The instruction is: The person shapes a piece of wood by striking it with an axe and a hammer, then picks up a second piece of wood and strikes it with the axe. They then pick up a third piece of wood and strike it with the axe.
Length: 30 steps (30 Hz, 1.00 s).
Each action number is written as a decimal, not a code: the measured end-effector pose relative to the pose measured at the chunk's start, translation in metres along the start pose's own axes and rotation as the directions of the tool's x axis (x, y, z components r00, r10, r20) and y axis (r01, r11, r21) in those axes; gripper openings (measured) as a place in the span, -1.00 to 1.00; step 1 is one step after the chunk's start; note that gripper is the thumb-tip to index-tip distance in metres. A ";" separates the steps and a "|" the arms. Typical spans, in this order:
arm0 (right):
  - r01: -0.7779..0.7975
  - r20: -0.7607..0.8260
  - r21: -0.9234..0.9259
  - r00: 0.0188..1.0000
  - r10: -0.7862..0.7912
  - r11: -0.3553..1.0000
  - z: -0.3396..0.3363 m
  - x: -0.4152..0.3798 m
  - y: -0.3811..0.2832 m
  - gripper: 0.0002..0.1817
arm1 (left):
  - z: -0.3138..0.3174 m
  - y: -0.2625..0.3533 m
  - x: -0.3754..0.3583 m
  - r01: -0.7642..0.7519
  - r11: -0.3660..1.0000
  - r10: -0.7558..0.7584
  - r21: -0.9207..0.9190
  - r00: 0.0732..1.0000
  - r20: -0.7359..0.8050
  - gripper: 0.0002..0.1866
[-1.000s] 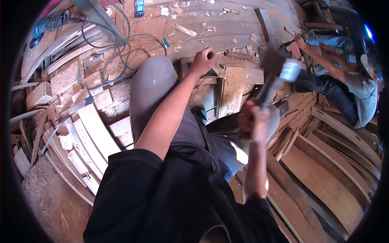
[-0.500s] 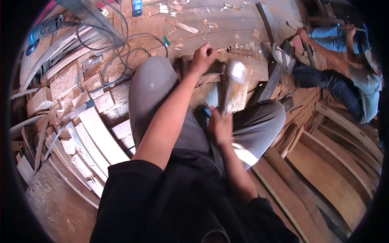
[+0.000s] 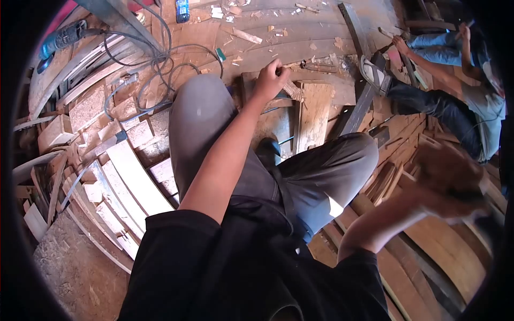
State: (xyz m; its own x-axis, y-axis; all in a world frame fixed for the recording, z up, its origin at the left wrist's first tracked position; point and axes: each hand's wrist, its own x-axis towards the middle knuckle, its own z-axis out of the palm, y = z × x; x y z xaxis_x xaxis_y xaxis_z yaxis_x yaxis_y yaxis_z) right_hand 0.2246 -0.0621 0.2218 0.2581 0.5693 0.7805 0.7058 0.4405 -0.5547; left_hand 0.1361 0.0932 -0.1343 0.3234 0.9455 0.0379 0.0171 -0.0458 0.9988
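My left hand (image 3: 271, 80) is closed in a fist above the wooden workpiece in front of my knees; what it grips is mostly hidden, with only a dark spot at the top of the fist. Just right of it lies a pale wooden block (image 3: 315, 112), and a short rough piece of wood (image 3: 292, 91) sits between the two. Out to my right, my right hand (image 3: 447, 184) is raised and smeared by motion. It held a hammer with a shiny, pale head half a second ago; the hammer is too blurred to make out now.
A blue power tool (image 3: 61, 38) lies at upper left, near a tangled grey cable (image 3: 155, 64). Pale wooden strips (image 3: 134, 174) fill the left side, long curved planks (image 3: 433, 235) the right. Another person (image 3: 444, 101) sits at upper right. A blue bottle (image 3: 182, 10) lies ahead.
My right hand has swung from between my knees, up and out to the right, away from the pale block. My left hand stays nearly where it was, still closed.
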 end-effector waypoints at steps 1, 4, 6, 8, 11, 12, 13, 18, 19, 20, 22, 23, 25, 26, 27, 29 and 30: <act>0.064 0.036 0.123 0.997 -0.069 0.990 -0.014 0.015 -0.008 -0.44 | 0.002 -0.003 -0.001 -0.023 0.999 0.024 0.027 1.000 -0.013 -0.73; 0.169 0.024 0.205 0.984 -0.178 0.964 -0.024 0.020 -0.016 -0.52 | 0.002 0.005 -0.003 0.035 0.999 -0.036 -0.037 0.999 -0.028 -0.75; 0.114 -0.009 0.062 0.993 -0.114 0.992 -0.007 -0.011 -0.001 -0.58 | 0.002 0.005 -0.002 0.032 0.998 -0.038 -0.060 0.995 -0.090 -0.73; -0.292 0.201 0.389 0.952 0.229 0.874 0.029 -0.084 0.031 -0.79 | 0.000 0.002 0.000 0.025 0.996 -0.037 -0.085 0.989 -0.142 -0.72; -0.984 0.308 0.107 0.170 0.936 0.144 0.072 -0.171 0.036 -0.71 | -0.003 0.006 0.000 0.031 0.993 -0.052 -0.117 0.982 -0.183 -0.73; -0.960 0.495 0.115 -0.168 0.852 -0.256 0.071 -0.180 0.057 -0.70 | -0.003 0.005 -0.002 0.029 0.990 -0.053 -0.136 0.983 -0.174 -0.74; -0.920 0.544 0.202 -0.181 0.820 -0.337 0.071 -0.193 0.061 -0.71 | 0.000 0.002 -0.006 0.032 0.987 -0.056 -0.156 0.987 -0.153 -0.75; -0.959 0.505 0.262 0.044 0.862 -0.105 0.031 -0.160 0.067 -0.76 | 0.003 0.003 -0.004 0.031 0.990 -0.039 -0.137 0.998 -0.052 -0.81; -0.961 0.343 0.277 0.091 0.935 -0.008 0.031 -0.134 0.050 -0.80 | 0.000 0.003 -0.001 0.021 0.991 -0.029 -0.135 0.998 -0.057 -0.82; -0.951 0.350 0.246 0.269 0.897 0.189 0.017 -0.119 0.047 -0.73 | 0.000 0.003 -0.001 0.019 0.991 -0.026 -0.131 0.998 -0.059 -0.82; -0.716 0.131 -0.104 0.679 0.723 0.691 -0.012 -0.081 0.033 -0.55 | 0.006 -0.008 0.004 -0.064 0.984 0.050 -0.164 0.995 -0.088 -0.84; -0.544 0.015 -0.174 0.832 0.555 0.821 -0.009 -0.051 0.010 -0.53 | 0.007 -0.010 0.005 -0.101 0.981 0.089 -0.167 0.993 -0.079 -0.81; -0.274 -0.319 -0.400 0.936 0.148 0.875 -0.019 -0.005 -0.010 -0.46 | 0.010 -0.011 -0.001 -0.069 0.984 0.067 -0.165 0.998 -0.015 -0.74; -0.155 -0.314 -0.280 0.948 0.062 0.947 -0.049 0.018 -0.016 -0.48 | 0.005 -0.004 -0.002 -0.007 0.988 0.012 -0.153 0.999 0.034 -0.70; -0.025 -0.306 -0.157 0.952 -0.024 0.987 -0.079 0.041 -0.022 -0.49 | 0.003 0.001 -0.001 0.050 0.989 -0.039 -0.137 0.996 0.081 -0.66; 0.213 -0.309 0.062 0.933 -0.184 0.975 -0.087 0.053 -0.031 -0.50 | 0.006 -0.005 0.004 0.013 0.988 -0.011 -0.157 1.000 0.011 -0.64; 0.302 -0.337 0.153 0.911 -0.237 0.941 -0.070 0.048 -0.033 -0.51 | 0.006 -0.008 0.004 -0.004 0.986 -0.001 -0.165 1.000 -0.026 -0.64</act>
State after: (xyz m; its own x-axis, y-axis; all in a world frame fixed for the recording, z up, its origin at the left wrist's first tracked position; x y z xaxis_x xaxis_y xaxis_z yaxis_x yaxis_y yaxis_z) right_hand 0.2597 -0.0979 0.2983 0.2903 0.1801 0.9398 0.6413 0.6924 -0.3308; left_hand 0.1428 0.0959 -0.1419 0.2985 0.9536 0.0380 -0.1405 0.0045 0.9901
